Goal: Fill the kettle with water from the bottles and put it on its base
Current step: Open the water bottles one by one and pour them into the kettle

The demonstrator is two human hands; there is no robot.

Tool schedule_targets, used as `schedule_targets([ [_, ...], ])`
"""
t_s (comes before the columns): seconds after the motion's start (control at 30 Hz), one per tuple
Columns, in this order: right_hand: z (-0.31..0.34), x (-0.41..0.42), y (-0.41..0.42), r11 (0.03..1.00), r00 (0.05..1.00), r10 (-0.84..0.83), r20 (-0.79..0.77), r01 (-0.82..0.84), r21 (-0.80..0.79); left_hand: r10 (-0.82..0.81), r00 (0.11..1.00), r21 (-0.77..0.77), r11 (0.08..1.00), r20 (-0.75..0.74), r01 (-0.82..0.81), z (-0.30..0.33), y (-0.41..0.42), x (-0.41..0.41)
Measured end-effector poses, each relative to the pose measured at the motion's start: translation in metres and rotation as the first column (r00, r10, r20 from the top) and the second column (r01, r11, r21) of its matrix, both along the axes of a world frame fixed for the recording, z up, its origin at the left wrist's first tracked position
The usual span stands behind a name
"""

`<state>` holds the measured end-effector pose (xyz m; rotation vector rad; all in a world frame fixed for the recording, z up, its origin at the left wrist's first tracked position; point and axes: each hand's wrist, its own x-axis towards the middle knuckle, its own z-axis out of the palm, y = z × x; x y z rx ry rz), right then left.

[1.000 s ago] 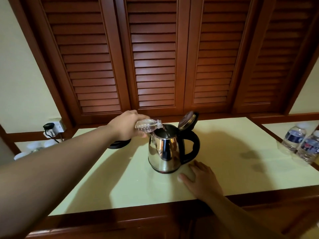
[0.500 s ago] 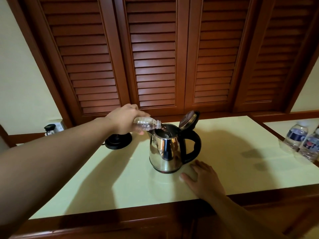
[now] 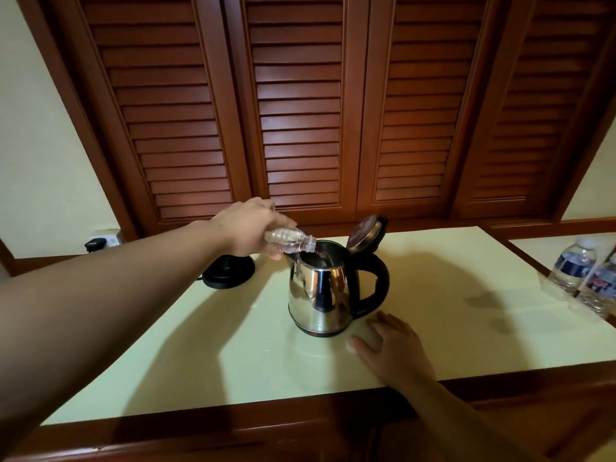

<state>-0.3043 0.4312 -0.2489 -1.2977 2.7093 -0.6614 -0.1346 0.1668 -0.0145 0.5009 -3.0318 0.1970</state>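
Above the open kettle [image 3: 320, 291] my left hand [image 3: 248, 226] clamps a bottle [image 3: 288, 240], lying nearly level, mouth pouring water rightward inside; right hand [image 3: 390, 345] flat, fingers spread.

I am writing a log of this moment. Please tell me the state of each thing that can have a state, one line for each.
Kettle: upright on the counter, off its base.
Kettle lid: open.
Bottle: tipped, uncapped, pouring into the kettle.
Base: empty.
Two bottles at right: upright; caps unclear.
Left hand: gripping the bottle.
Right hand: flat on the counter, holding nothing.
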Motion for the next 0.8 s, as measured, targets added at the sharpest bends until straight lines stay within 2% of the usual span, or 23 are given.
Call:
schedule_targets([
  [0.4,0.001,0.000,0.000,1.000,1.000,0.000,0.020,0.001,-0.007,-0.027,0.999,-0.041,0.999,0.047,0.029,0.010,-0.002,-0.007],
  [0.63,0.002,0.001,0.000,1.000,1.000,0.003,-0.010,-0.003,0.011,-0.035,0.999,0.040,0.999,-0.001,0.035,0.018,-0.005,-0.012],
  [0.8,0.002,0.002,-0.002,1.000,1.000,-0.003,-0.015,0.003,0.012,-0.062,0.998,0.029,0.998,0.006,0.062,0.025,-0.002,-0.014],
])
